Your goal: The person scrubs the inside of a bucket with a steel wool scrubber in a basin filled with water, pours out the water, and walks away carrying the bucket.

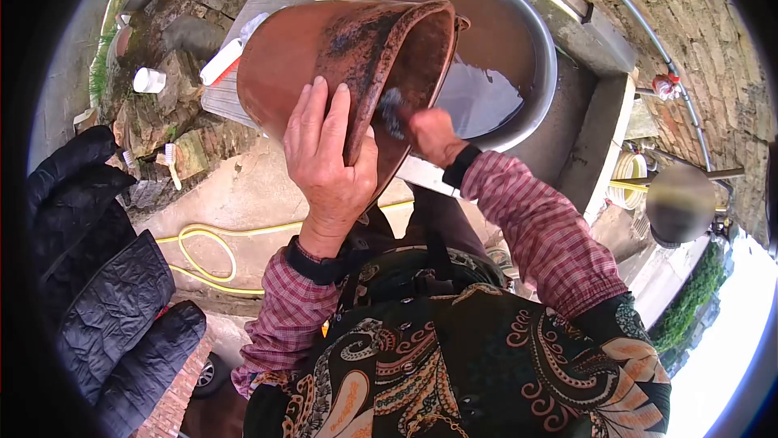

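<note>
Bucket [288, 69], a single brown one, tilts sideways near one basin [547, 73] of water [490, 29]. The left grip [331, 164] lies splayed against the bucket's wall; the right grip [435, 136] clasps one blurred scrubber [391, 114] at its mouth.

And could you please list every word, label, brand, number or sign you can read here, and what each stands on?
There is no readable text in this view.
Bucket: dark stains, no readable lettering.
White-and-red object and white tub: too small to tell whether they carry print.
</note>
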The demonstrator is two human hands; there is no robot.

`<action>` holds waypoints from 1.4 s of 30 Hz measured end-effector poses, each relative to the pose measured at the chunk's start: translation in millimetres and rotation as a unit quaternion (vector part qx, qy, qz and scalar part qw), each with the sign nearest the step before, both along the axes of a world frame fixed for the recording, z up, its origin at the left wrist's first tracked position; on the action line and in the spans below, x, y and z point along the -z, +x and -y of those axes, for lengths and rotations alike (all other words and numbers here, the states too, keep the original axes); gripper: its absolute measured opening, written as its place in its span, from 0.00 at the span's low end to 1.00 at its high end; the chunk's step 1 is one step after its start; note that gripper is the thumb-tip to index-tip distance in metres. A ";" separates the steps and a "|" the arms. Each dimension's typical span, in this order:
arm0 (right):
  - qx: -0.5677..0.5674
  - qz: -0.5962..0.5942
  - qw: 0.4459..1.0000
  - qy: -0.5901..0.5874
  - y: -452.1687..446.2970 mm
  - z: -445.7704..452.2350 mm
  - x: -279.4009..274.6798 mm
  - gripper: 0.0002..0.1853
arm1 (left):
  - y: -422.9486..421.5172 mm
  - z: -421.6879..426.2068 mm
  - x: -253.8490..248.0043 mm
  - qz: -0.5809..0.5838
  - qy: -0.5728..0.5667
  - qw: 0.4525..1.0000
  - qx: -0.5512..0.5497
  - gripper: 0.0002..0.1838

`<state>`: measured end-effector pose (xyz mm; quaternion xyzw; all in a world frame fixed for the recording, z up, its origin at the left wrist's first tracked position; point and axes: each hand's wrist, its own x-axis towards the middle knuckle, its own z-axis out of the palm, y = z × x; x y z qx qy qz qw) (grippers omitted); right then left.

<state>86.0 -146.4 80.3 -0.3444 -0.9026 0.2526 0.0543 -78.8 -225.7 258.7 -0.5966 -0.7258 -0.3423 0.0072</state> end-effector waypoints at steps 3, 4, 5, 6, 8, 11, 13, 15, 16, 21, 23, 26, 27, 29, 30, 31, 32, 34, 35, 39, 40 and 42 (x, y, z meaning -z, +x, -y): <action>0.084 0.002 0.994 0.067 9.9 -93.9 -21.4 0.08 | 0.8 -0.8 0.5 -0.001 -0.005 1.000 0.003 0.29; 0.067 0.025 0.996 0.054 13.4 -97.1 -19.1 0.09 | 0.8 -1.1 1.7 0.000 -0.003 1.000 0.003 0.29; 0.050 0.047 0.997 0.041 16.9 -100.3 -16.7 0.10 | 1.0 -1.3 2.6 0.001 0.000 1.000 0.004 0.28; 0.054 0.056 0.997 0.014 15.0 -86.2 -0.4 0.12 | 1.3 -3.2 2.6 0.004 -0.002 1.000 0.004 0.29; 0.134 -0.001 0.980 -0.146 12.4 -35.2 10.9 0.17 | 0.5 -4.7 1.1 0.008 -0.007 1.000 0.003 0.29; 0.118 -0.062 0.972 -0.195 1.9 25.1 4.7 0.16 | 1.6 -0.9 -0.1 0.012 -0.006 1.000 0.003 0.29; 0.135 -0.008 0.929 -0.346 5.9 25.2 11.2 0.16 | 2.3 -1.8 -0.2 0.008 -0.006 1.000 0.004 0.29; 0.113 0.012 0.961 -0.253 12.6 -9.4 -3.4 0.16 | 2.4 -3.0 -0.1 0.005 -0.007 1.000 0.005 0.29; 0.099 -0.018 0.990 -0.096 17.2 -32.8 -10.9 0.16 | 2.5 -2.2 -0.2 0.006 -0.010 1.000 0.005 0.28; 0.092 0.018 0.993 -0.073 31.2 -78.8 10.1 0.16 | 7.0 -2.7 1.3 -0.001 -0.015 1.000 0.007 0.28; 0.155 -0.064 0.964 -0.206 28.3 -29.0 8.7 0.16 | 6.3 -4.3 0.5 0.006 -0.016 1.000 0.008 0.28; 0.144 -0.054 0.928 -0.339 23.7 14.6 -1.0 0.16 | 6.7 -1.9 2.0 0.003 -0.013 1.000 0.006 0.28; 0.124 -0.031 0.960 -0.251 26.3 20.4 19.2 0.16 | 6.6 -1.7 1.9 0.001 -0.011 1.000 0.006 0.28; 0.096 -0.044 0.987 -0.119 27.0 -1.5 17.6 0.17 | 6.6 0.0 3.3 -0.002 -0.010 1.000 0.004 0.28; 0.090 -0.081 0.989 -0.079 24.5 -36.3 -16.4 0.17 | 7.1 1.2 3.9 -0.001 -0.008 1.000 0.004 0.28; 0.132 -0.066 0.987 -0.066 22.9 -68.6 -28.1 0.18 | 7.3 1.2 4.4 -0.001 -0.007 1.000 0.005 0.28; 0.175 -0.049 0.982 -0.054 23.2 -90.0 -30.0 0.18 | 7.6 0.5 4.7 0.000 -0.005 1.000 0.008 0.28; 0.121 -0.010 0.991 -0.062 33.5 -78.6 6.3 0.19 | 8.6 0.8 4.3 0.001 -0.012 1.000 0.014 0.28; 0.091 0.009 0.994 -0.064 36.1 -72.9 22.3 0.19 | 8.0 0.2 4.0 0.001 -0.013 1.000 0.014 0.28; 0.097 0.004 0.971 -0.217 20.8 7.6 7.3 0.17 | 10.0 -3.5 2.1 0.000 -0.008 1.000 0.010 0.28; 0.060 -0.041 0.980 -0.187 20.6 16.9 10.0 0.17 | 9.4 -0.6 3.7 -0.003 -0.004 1.000 0.007 0.28; 0.055 0.026 0.988 -0.144 15.0 8.7 29.1 0.17 | 7.4 1.9 3.9 -0.006 -0.001 1.000 0.004 0.28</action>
